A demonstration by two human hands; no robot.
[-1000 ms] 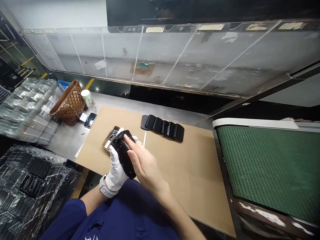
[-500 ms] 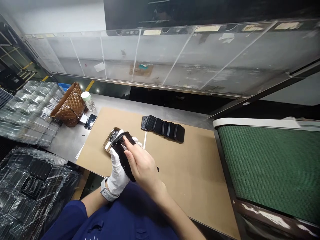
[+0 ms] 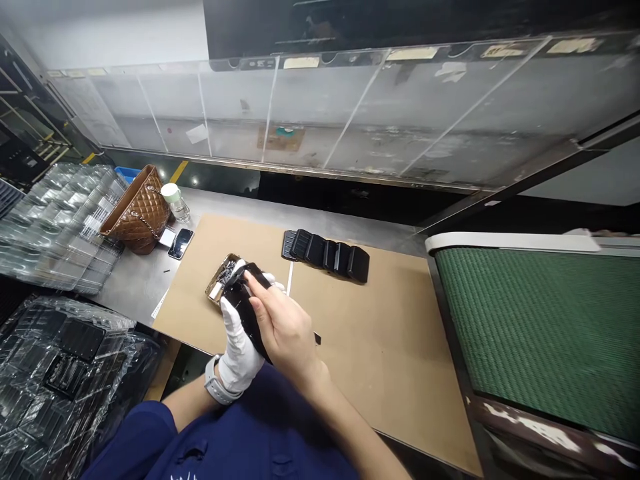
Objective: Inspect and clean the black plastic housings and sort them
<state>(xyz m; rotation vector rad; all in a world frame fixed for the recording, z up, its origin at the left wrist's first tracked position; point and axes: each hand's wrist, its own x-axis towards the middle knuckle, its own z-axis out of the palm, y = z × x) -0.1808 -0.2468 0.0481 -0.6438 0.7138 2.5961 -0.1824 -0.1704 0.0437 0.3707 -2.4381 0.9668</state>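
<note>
My left hand (image 3: 239,350), in a white glove, is closed around a flat black plastic part (image 3: 243,312) held tilted over the cardboard. My bare right hand (image 3: 290,333) lies across the same part, its index finger pressed on the upper end and its thumb near the middle. Its other fingers are curled and partly hidden. Just beyond the part sits a small open box (image 3: 209,292) with dark and white small pieces inside. A row of similar black plastic parts (image 3: 327,257) leans overlapping on the cardboard sheet (image 3: 370,347), farther off to the right.
A green conveyor belt (image 3: 540,333) runs along the right. A brown quilted bag (image 3: 140,210), a bottle (image 3: 176,202) and a phone (image 3: 181,243) stand at the left. Clear plastic trays (image 3: 60,223) and wrapped black parts (image 3: 65,367) are stacked farther left.
Both hands stay at nearly the same spot on the black plastic part. My left wrist has shifted slightly to the right; the view has moved very little.
</note>
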